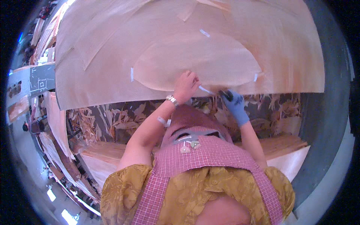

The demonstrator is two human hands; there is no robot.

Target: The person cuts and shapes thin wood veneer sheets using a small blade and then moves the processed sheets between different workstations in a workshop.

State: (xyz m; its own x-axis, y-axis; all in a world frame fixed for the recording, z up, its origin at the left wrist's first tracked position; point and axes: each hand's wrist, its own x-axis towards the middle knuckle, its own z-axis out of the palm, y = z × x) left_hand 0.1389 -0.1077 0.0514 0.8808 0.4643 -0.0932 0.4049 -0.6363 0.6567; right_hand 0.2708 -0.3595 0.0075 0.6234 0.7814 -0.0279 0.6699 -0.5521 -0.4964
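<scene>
Figure. Taping a patch at the near edge of a veneer sheet (187,45) spread over the counter (318,123). The left hand (186,85), bare, with a wristwatch (172,100) on the wrist, rests knuckles-up on the sheet's edge; its grip is closed in a pinch on one end of a strip of white tape (205,90). The tape runs from that pinch toward the right hand (233,103), which wears a blue glove and is closed around a small dark tool (227,93), of a kind that cannot be told, just beyond the strip's far end. Above both grips lies the curved seam of an inset veneer patch (198,67), already bridged by short tape tabs (132,74) at its ends. Below the grips, veneer scraps (112,120) litter a lower level. Judged good practice here: keep the strip taut between the two grips, lay it flat across the joint, and press from the pinch outward so no wrinkle forms.
</scene>
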